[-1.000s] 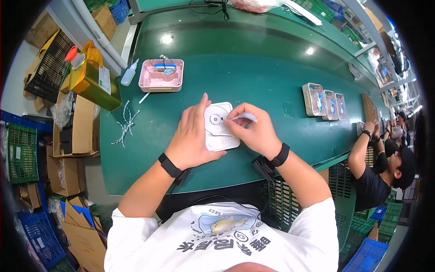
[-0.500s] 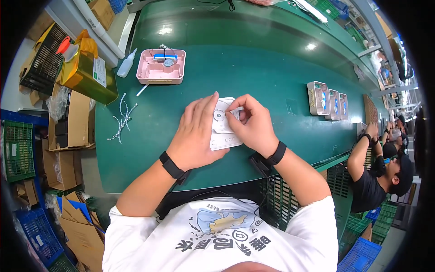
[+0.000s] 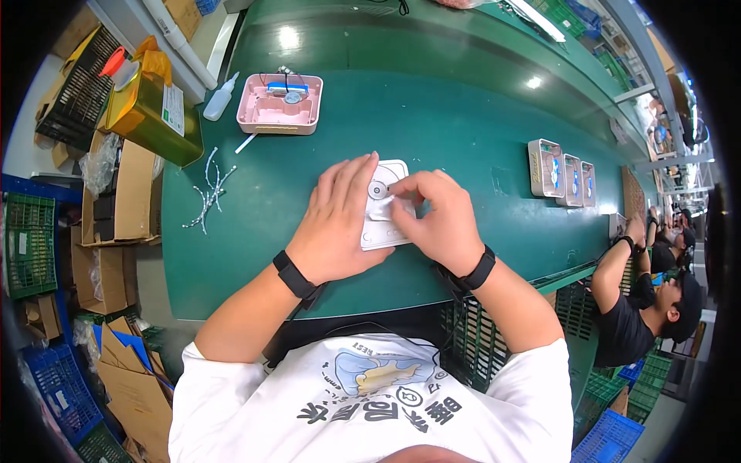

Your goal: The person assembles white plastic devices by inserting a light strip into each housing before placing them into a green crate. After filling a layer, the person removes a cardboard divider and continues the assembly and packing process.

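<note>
A white plastic panel (image 3: 380,233) with a round dial-like part near its far end lies at the table's near middle. My left hand (image 3: 337,212) grips the panel's left side, its fingers straight along the edge and its thumb at the near end. Over the right side, my right hand (image 3: 438,212) pinches a small whitish piece (image 3: 380,208) against the panel's face, just below the round part. Whether that piece is cloth or film I cannot tell. My right fingers hide part of the panel's right edge.
Beyond my left hand are a pink casing (image 3: 279,126) with wires, a white squeeze bottle (image 3: 220,100), twisted white wires (image 3: 207,197) and a yellow-green can (image 3: 147,116). Several pale casings (image 3: 545,170) stand at right. A co-worker (image 3: 629,316) sits farther right.
My right fingers have moved slightly toward me and left, and the whitish piece now lies across the panel below the round part. My left hand keeps its hold.
</note>
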Demonstrator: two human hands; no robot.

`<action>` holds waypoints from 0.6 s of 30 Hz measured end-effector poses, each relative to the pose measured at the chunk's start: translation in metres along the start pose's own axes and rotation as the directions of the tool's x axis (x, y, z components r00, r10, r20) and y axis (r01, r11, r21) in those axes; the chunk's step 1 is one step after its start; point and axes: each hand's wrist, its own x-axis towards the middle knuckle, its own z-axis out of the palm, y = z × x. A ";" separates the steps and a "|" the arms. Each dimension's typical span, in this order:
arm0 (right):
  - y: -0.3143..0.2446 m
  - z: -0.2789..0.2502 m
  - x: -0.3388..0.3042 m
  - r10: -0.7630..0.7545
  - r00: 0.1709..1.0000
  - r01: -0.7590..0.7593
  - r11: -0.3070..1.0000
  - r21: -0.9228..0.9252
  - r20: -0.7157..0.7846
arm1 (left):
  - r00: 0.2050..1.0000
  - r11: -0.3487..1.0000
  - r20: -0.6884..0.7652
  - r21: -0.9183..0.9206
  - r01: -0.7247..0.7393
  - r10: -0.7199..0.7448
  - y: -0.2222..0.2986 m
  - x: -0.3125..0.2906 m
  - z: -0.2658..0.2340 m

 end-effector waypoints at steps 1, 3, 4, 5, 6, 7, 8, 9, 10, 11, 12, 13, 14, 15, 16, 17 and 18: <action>0.005 0.002 0.002 -0.009 0.999 0.009 1.000 0.010 -0.039 | 1.000 1.000 -0.001 0.000 0.002 -0.002 0.000 0.000 -0.001; 0.014 0.005 0.002 -0.021 0.993 0.024 0.999 0.026 -0.115 | 1.000 1.000 0.010 0.001 0.009 -0.009 0.001 0.002 -0.003; 0.015 0.007 0.000 -0.020 0.993 0.023 0.999 0.026 -0.113 | 1.000 1.000 0.015 0.002 0.012 -0.012 0.001 0.001 -0.003; 0.016 0.009 -0.001 0.015 0.994 -0.007 0.997 0.073 -0.105 | 1.000 1.000 0.015 0.001 0.013 -0.013 0.002 0.001 -0.002; 0.016 0.011 -0.003 0.049 0.994 -0.038 0.992 0.120 -0.096 | 1.000 1.000 0.014 0.000 0.010 -0.010 0.002 0.000 -0.002; 0.016 0.012 -0.002 0.082 0.993 -0.067 0.984 0.167 -0.086 | 1.000 1.000 0.013 0.001 0.007 -0.007 0.001 0.000 -0.001; 0.015 0.012 -0.001 0.081 0.993 -0.066 0.984 0.167 -0.086 | 1.000 1.000 0.012 0.002 0.003 -0.003 0.001 0.001 -0.001; 0.013 0.011 0.000 0.083 0.994 -0.072 0.986 0.148 -0.069 | 1.000 1.000 0.011 0.002 0.002 -0.002 0.000 0.001 -0.001; 0.011 0.010 0.002 0.085 0.995 -0.078 0.989 0.129 -0.053 | 1.000 1.000 0.014 0.004 0.003 -0.003 0.000 0.000 -0.002; 0.011 0.009 0.003 0.088 0.995 -0.084 0.990 0.110 -0.036 | 1.000 1.000 0.017 0.005 0.004 -0.005 -0.001 -0.001 -0.002; 0.011 0.007 0.003 0.089 0.995 -0.084 0.990 0.110 -0.036 | 1.000 1.000 0.022 0.006 0.006 -0.007 -0.001 -0.002 -0.002; 0.013 0.004 0.004 0.145 0.989 -0.142 0.976 0.167 -0.009 | 1.000 1.000 0.022 0.005 0.007 -0.007 0.000 -0.001 -0.003; 0.016 0.001 0.005 0.200 0.980 -0.199 0.954 0.222 0.021 | 1.000 1.000 0.026 0.006 0.004 -0.005 0.000 0.000 -0.003; 0.017 0.000 0.006 0.252 0.966 -0.257 0.927 0.274 0.054 | 1.000 1.000 0.030 0.006 0.002 -0.002 0.001 0.001 -0.004; 0.018 0.001 0.007 0.253 0.966 -0.259 0.926 0.274 0.055 | 0.999 1.000 0.034 0.006 -0.001 0.001 0.001 0.001 -0.004; 0.019 0.003 0.008 0.230 0.972 -0.236 0.938 0.254 0.054 | 0.999 1.000 0.034 0.005 0.000 0.000 0.001 0.001 -0.003; 0.020 0.004 0.008 0.206 0.977 -0.213 0.949 0.234 0.053 | 0.999 1.000 0.033 0.012 0.001 -0.001 0.001 0.001 -0.003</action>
